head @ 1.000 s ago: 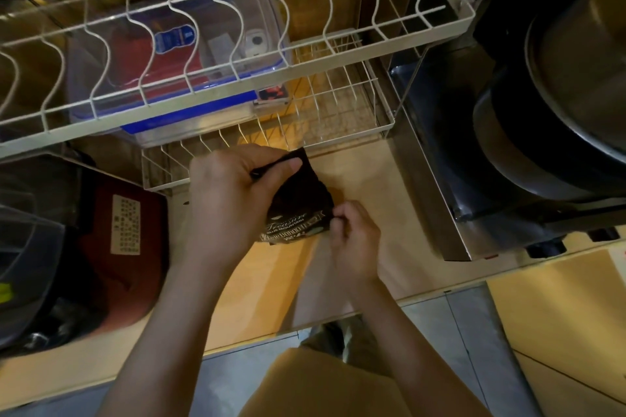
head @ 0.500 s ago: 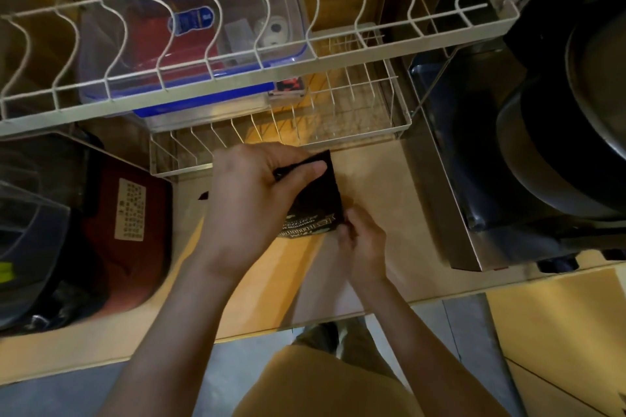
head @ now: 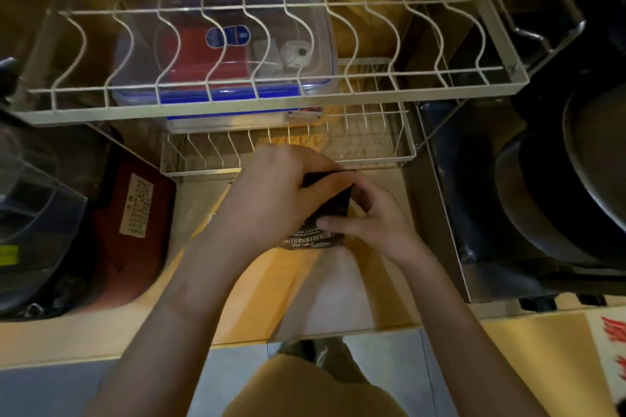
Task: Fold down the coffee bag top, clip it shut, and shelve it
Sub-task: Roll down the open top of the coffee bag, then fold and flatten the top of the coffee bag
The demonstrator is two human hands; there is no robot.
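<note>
A small black coffee bag (head: pixel 327 213) with white lettering stands on the wooden counter (head: pixel 382 284), just in front of the low wire rack. My left hand (head: pixel 271 193) wraps over its top from the left, thumb pressed along the upper edge. My right hand (head: pixel 376 218) grips the bag from the right, with its thumb across the front and its fingers at the top right corner. Both hands hide most of the bag's top. No clip is visible.
A white wire dish rack (head: pixel 257 91) spans overhead, with a clear blue-lidded box (head: pixel 223 54) beneath it. A lower wire rack (head: pixel 369 145) sits behind the bag. A red appliance (head: pixel 132 223) stands at left, dark pans (head: pixel 548 193) on a steel tray at right.
My right hand has risen from the bag's lower right corner to its top right and front. My left hand stays clamped on the top. The bag now stands more upright.
</note>
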